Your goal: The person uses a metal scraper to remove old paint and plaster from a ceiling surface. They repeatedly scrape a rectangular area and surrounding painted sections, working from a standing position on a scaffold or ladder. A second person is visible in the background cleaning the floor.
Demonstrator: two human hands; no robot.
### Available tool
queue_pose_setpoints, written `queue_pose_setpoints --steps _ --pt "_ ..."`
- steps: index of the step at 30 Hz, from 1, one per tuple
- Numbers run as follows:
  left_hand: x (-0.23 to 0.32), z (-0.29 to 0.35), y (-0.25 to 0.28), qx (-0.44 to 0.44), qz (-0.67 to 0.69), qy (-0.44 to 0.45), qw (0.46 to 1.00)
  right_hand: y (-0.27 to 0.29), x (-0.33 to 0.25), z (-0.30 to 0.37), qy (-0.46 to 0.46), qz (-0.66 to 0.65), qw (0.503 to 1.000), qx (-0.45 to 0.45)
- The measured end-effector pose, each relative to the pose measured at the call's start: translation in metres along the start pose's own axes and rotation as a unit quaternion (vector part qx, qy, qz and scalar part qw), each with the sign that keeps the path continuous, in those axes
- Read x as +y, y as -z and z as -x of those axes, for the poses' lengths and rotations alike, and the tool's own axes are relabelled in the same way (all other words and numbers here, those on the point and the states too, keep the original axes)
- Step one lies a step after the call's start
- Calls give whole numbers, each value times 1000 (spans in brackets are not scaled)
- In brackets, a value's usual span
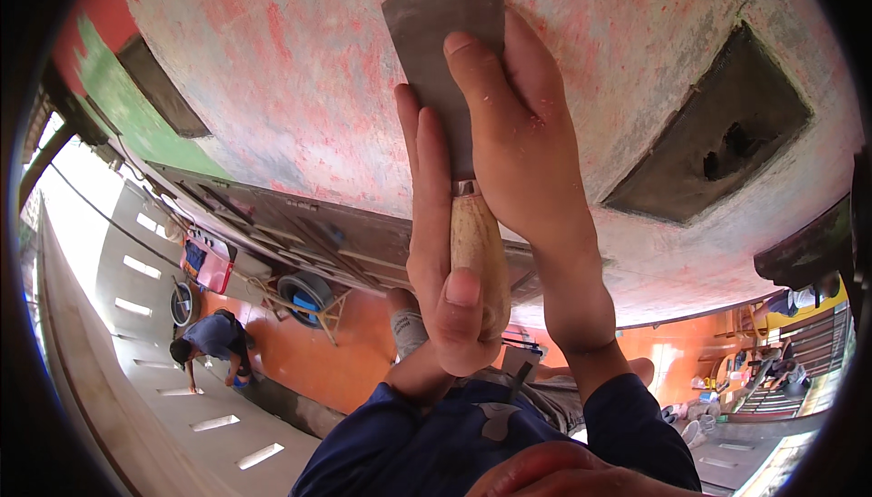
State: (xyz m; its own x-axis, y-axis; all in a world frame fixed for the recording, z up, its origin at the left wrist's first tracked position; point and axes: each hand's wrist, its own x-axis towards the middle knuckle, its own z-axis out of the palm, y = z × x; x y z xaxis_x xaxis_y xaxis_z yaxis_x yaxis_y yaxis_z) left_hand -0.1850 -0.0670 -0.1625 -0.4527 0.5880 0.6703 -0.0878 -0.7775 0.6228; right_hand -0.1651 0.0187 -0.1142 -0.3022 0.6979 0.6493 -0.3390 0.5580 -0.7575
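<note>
Here's the landmark for everything: the dark rectangular panel with the ragged hole, set in the mottled wall. Just left of it, past my own right forearm, is the paint scraper, wide blade up, pale wooden handle down towards me.

My left hand has the handle: thumb folded across the wood, fingers nearly straight up along the blade's left side. My right hand, nearer the panel, is closed on the blade, thumb pressed flat on the metal face, the rest wrapping behind. I reckon the low hand carries the weight while the high one stops the blade twisting; the wooden handle looks the kinder grip, the steel the thinner one.

Now the edges! The broad tip points away from me, its corners bare of fingers; whether it touches the wall, I can't tell. Left of the panel, there's a wide stretch of blotchy wall, running to a smaller dark panel at the far left. Rightward is tighter: my forearm fills much of that gap, and the panel's rim and torn hole look likely to snag a corner.
</note>
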Motion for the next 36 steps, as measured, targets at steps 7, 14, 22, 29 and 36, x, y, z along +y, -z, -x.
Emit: queue_pose_setpoints --steps 7,14,22,29,36 --pt "-9 8 -7 12 -66 -38 997 3 0 -7 16 -13 1000 -16" --pt "-9 4 -19 19 -3 -100 995 3 -3 -5 8 -9 1000 -3" --pt "-12 9 -3 7 -190 -109 976 -1 -3 -13 40 7 999 -10" --pt "-17 11 -3 21 -226 -151 962 0 -3 -7 31 -8 999 -19" --pt "-29 20 11 40 -316 -222 921 -3 3 -11 15 5 999 -39"
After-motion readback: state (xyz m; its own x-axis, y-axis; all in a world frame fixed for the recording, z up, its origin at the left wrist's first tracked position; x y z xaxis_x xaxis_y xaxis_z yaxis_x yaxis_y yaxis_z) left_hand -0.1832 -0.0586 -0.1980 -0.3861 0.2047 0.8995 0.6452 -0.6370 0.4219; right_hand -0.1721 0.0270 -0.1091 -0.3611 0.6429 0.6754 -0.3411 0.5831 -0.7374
